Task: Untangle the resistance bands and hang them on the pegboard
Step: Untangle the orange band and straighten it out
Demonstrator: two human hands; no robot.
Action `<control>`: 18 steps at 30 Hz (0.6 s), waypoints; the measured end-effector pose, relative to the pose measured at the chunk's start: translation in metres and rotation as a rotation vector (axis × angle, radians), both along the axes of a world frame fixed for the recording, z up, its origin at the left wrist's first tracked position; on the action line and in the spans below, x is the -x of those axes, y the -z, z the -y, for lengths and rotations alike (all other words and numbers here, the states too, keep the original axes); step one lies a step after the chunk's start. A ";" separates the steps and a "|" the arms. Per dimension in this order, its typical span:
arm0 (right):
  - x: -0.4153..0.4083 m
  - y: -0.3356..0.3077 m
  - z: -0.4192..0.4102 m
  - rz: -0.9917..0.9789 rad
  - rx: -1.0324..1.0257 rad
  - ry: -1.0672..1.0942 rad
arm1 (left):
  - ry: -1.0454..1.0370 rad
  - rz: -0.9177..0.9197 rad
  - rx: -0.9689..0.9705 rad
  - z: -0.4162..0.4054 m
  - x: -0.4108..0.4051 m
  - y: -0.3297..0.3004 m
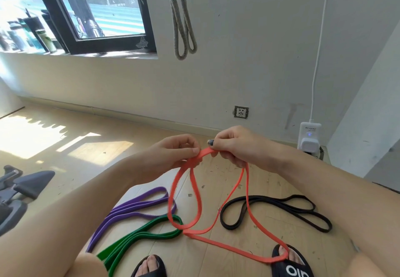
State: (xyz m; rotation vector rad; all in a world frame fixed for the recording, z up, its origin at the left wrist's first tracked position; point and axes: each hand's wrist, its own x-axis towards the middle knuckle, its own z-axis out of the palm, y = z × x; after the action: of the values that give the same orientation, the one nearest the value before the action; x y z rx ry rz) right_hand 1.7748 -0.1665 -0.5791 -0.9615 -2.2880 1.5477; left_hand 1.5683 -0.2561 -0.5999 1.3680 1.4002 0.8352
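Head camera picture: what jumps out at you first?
The bright orange band, pinched at its top by the left hand and right hand, dangles in loops to the floor. Below lie a purple band, a green band and, to the right, a black band.

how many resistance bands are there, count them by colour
orange band: 1, held by the left hand and right hand
purple band: 1, on the floor
green band: 1, on the floor
black band: 1, on the floor
grey band: 1, hanging on the wall
total: 5
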 end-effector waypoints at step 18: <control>0.003 0.001 0.003 0.026 -0.027 -0.018 | -0.024 -0.012 -0.030 0.001 -0.009 -0.005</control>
State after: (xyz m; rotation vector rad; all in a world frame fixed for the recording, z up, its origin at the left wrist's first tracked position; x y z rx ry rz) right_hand 1.7718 -0.1696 -0.5798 -0.9621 -2.3353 1.5162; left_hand 1.5778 -0.2572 -0.5949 1.3835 1.4205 0.8678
